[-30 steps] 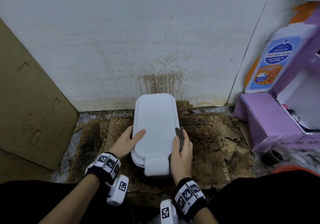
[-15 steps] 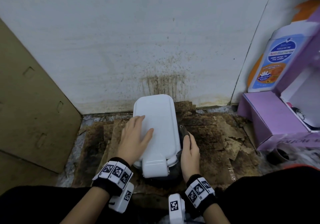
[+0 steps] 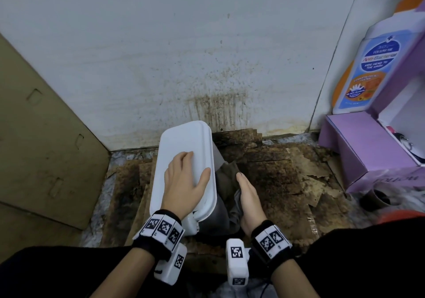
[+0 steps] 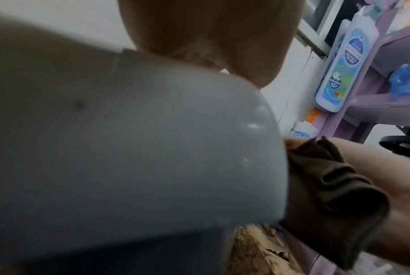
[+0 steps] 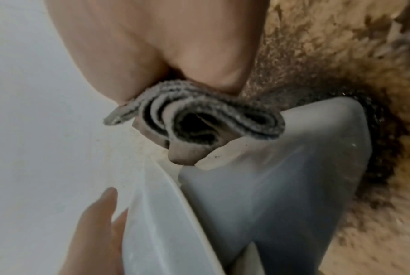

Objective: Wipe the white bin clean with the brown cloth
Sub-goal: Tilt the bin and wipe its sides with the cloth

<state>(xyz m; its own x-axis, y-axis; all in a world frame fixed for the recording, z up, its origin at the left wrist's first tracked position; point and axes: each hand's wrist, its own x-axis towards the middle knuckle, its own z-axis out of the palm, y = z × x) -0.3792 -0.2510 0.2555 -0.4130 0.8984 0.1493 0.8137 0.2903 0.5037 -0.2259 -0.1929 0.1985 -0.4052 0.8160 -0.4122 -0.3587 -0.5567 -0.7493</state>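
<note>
The white bin (image 3: 184, 141) stands on the floor against the wall, leaning left, with its lid shut and its grey right side showing. My left hand (image 3: 184, 178) rests flat on the lid, fingers spread and thumb near the right edge. My right hand (image 3: 247, 192) holds the folded brown cloth (image 3: 226, 175) against the bin's right side, fingers straight. In the right wrist view the cloth (image 5: 199, 121) is tucked between thumb and palm, on the bin wall (image 5: 281, 176) just under the lid (image 5: 163, 214). The left wrist view shows the cloth (image 4: 328, 186) beside the bin (image 4: 128, 148).
Stained, peeling brown cardboard (image 3: 276, 182) covers the floor around the bin. The white wall (image 3: 207, 56) behind is spattered brown. A cardboard sheet (image 3: 46, 136) leans at the left. A purple shelf unit (image 3: 368, 148) with a wash bottle (image 3: 368, 72) stands at the right.
The bin has leaned left, baring its grey right side. My left hand moved from the lid's left edge onto its top. My right hand slid forward along the side with the cloth.
</note>
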